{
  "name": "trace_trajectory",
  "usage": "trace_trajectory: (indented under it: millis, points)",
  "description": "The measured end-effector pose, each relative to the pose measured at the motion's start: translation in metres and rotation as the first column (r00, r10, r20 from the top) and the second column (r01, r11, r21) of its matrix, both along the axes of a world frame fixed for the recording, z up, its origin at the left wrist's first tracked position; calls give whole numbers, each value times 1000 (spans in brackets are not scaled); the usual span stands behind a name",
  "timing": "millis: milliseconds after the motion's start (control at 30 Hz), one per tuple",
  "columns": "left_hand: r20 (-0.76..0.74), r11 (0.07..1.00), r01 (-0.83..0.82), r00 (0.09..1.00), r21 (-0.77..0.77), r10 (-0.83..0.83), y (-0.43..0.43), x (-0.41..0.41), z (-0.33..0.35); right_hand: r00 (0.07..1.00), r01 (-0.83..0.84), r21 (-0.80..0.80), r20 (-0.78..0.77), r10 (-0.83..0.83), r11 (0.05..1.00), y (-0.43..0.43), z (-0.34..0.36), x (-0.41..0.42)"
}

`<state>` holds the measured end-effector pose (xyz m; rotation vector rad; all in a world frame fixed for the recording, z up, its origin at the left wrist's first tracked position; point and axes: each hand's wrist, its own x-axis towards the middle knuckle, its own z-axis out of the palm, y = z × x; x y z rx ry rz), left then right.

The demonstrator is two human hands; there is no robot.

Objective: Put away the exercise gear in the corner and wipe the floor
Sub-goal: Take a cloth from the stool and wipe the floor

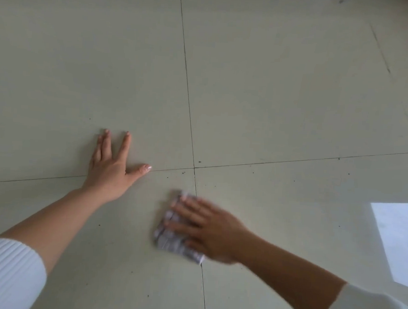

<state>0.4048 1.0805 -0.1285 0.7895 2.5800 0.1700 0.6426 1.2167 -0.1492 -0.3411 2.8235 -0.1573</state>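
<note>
A folded cloth [167, 243], pale with a grey striped or checked pattern, lies flat on the floor [272, 87] in the lower middle of the view, just below the spot where four tiles meet. It sits across the tile joint [189, 106] that runs away from the person, with most of it to the left of that line. The right hand [208, 230] lies on top of the cloth, palm down, with the fingers [186, 205] straight and spread, pressing it to the floor rather than curling round it. Hand and cloth are both blurred, so the pattern and the cloth's edges cannot be made out exactly.

The left hand [110, 170] is apart from the cloth, up and to the left. It rests flat on the tile, released, with its fingers stretched forward and the thumb out to the side, its tip touching the crosswise joint. It holds nothing.

The floor is made of large pale glossy tiles with thin dark joints. Small dark specks [199, 162] are scattered over it, mostly near the crossing. A bright patch of light [399, 237] lies on the floor at the right edge. Both arms are bare to the elbow, with a white ribbed sleeve [5, 274] on the left and a white sleeve [374, 307] on the right
</note>
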Motion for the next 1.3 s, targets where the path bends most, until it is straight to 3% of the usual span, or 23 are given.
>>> trace_trajectory:
  millis: [100, 167, 267, 333, 400, 533, 700, 733, 800, 933, 1033, 1100, 1167, 1300]
  points:
    - [13, 1000, 1, 1000, 6, -1, 1, 1, -1, 930, 366, 71, -60, -363, 928, 63, 6, -10]
    - [8, 1000, 9, 1000, 1, -9, 0, 2, -1, 799, 600, 67, 13, -602, 797, 86, 16, -30]
    - [13, 1000, 7, 1000, 3, -7, -2, 2, 0, 633, 773, 15, 40, -773, 634, 62, 18, -67]
    - [3, 1000, 12, 1000, 8, -12, -2, 2, -1, 623, 782, -43, 77, -778, 622, 29, 16, -81]
    - [-26, 1000, 15, 1000, 18, -14, -1, 1, -2, 713, 701, -80, 108, -693, 708, -2, 15, -81]
    - [-43, 999, -2, 999, 38, 4, -3, -1, -3, 926, 378, -105, 56, -374, 920, -37, 10, -55]
    - [-122, 995, -60, 990, 77, 69, -6, -9, -5, 999, 36, -90, -29, -39, 995, -14, 1, -9]
    - [-134, 992, -92, 986, 89, 104, -6, -14, -6, 997, 69, -65, -38, -71, 995, 3, -1, -8]
    - [-139, 984, -149, 977, 100, 162, -8, -25, -7, 955, 292, -12, -58, -292, 956, 41, -3, -13]
    - [-138, 977, -203, 968, 70, 211, -17, -37, -17, 671, 741, -30, 24, -741, 670, 117, 0, -51]
    - [-105, 973, -229, 967, 29, 230, -14, -42, -23, 479, 878, -29, 74, -875, 478, 134, 2, -96]
    - [-113, 971, -237, 965, 21, 238, -10, -44, -25, 409, 912, -52, 89, -908, 406, 126, 2, -121]
    - [-110, 971, -238, 965, 12, 238, -6, -44, -24, 454, 891, -73, 71, -888, 449, 110, 1, -136]
    - [-99, 968, -250, 964, -8, 248, -7, -44, -23, 690, 722, -125, 47, -723, 681, 60, 4, -150]
